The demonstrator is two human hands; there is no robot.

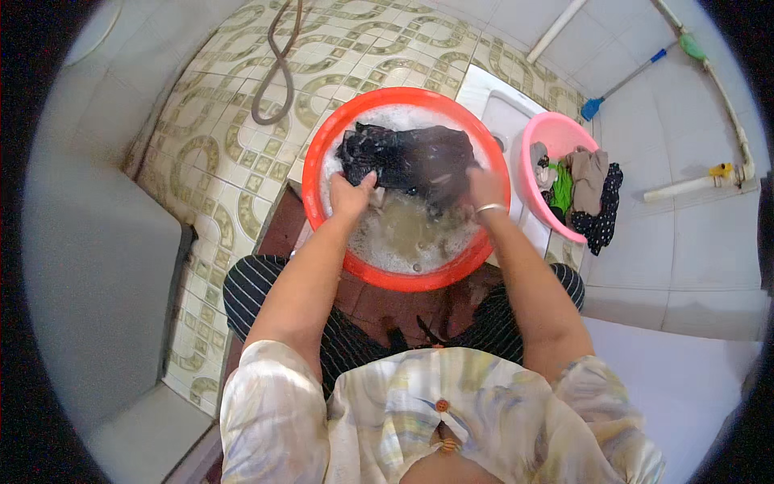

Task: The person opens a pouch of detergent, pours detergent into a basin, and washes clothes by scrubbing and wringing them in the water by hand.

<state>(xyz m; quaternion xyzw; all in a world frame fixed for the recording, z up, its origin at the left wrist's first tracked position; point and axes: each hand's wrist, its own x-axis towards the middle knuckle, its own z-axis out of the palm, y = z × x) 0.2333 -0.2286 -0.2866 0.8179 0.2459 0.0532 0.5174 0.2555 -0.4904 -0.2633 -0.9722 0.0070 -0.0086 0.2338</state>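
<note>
A wet black garment [411, 157] lies spread across the far half of a round red plastic basin [405, 281]. Soapy, murky water [417, 227] with white foam surrounds the cloth. My left hand [352, 192] grips the garment's near left corner, thumb on top. At the cloth's right end is my right hand [485, 186], blurred, with its fingers closed on the fabric and partly hidden. A pale bangle [491, 207] circles the right wrist.
Right of the basin, a tilted pink basin [562, 130] holds several clothes [588, 181], some hanging over its rim. Beneath it is a white squat toilet [505, 100]. A looped hose [272, 91] lies on the tiled floor [205, 157]. A yellow-handled tap [719, 171] juts from the right wall.
</note>
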